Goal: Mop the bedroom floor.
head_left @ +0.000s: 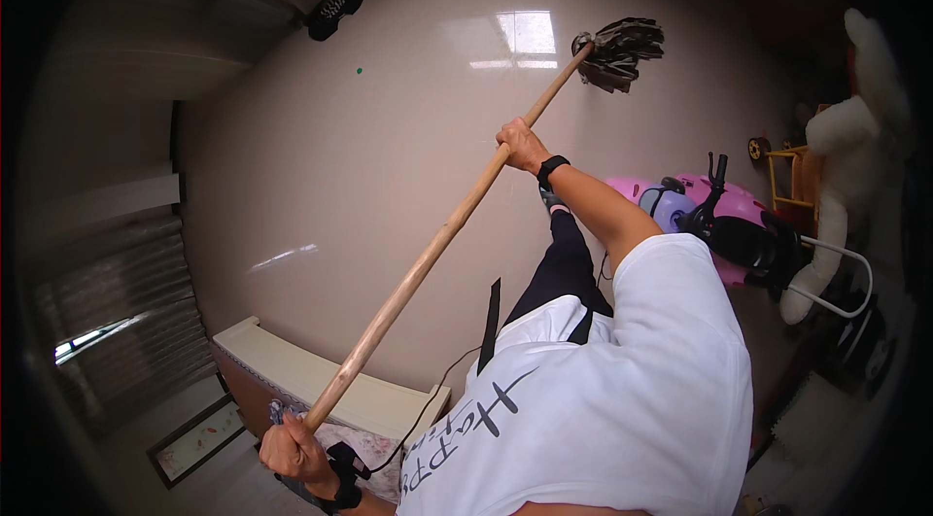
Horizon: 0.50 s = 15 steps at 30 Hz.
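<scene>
A mop (428, 258) with a long wooden handle slants across the view, from the lower left to the upper right. Near the handle's top end, my left hand (292, 448) is closed around the wood. Farther down the shaft, my right hand (523, 145) grips it, with a black band on the wrist. The mop head (624, 51), made of dark grey and brown strips, is at the far right end, over the shiny tiled floor (340, 176). Its strips fan out to the right.
A pink and purple ride-on toy (671, 210) stands to my right, beside a yellow metal frame (792, 176) and a large white plush toy (841, 127). At lower left is a cream bed end (330, 370). Curtains (117, 302) hang left; dark shoes (337, 13) lie far left.
</scene>
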Each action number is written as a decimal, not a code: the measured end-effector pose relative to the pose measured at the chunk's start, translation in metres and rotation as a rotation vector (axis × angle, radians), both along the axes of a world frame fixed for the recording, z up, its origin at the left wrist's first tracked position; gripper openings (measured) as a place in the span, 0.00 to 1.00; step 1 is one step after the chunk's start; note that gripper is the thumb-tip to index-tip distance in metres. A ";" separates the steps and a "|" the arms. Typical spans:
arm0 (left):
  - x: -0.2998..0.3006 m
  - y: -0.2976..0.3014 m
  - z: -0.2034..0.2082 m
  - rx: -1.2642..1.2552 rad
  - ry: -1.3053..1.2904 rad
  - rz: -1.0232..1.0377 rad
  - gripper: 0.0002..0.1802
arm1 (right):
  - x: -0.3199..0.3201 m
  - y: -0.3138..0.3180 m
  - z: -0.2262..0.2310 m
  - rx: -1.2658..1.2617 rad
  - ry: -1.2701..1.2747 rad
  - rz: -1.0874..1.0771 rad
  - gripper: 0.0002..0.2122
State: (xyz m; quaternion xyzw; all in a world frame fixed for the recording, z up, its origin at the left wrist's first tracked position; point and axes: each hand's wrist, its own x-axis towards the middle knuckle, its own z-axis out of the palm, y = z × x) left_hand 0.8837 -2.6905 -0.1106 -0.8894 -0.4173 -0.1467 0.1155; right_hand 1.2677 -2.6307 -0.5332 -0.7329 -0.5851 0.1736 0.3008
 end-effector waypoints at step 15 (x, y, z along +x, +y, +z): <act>-0.305 -0.367 0.177 0.189 0.255 1.122 0.18 | -0.523 -0.218 0.112 -0.381 0.198 0.979 0.07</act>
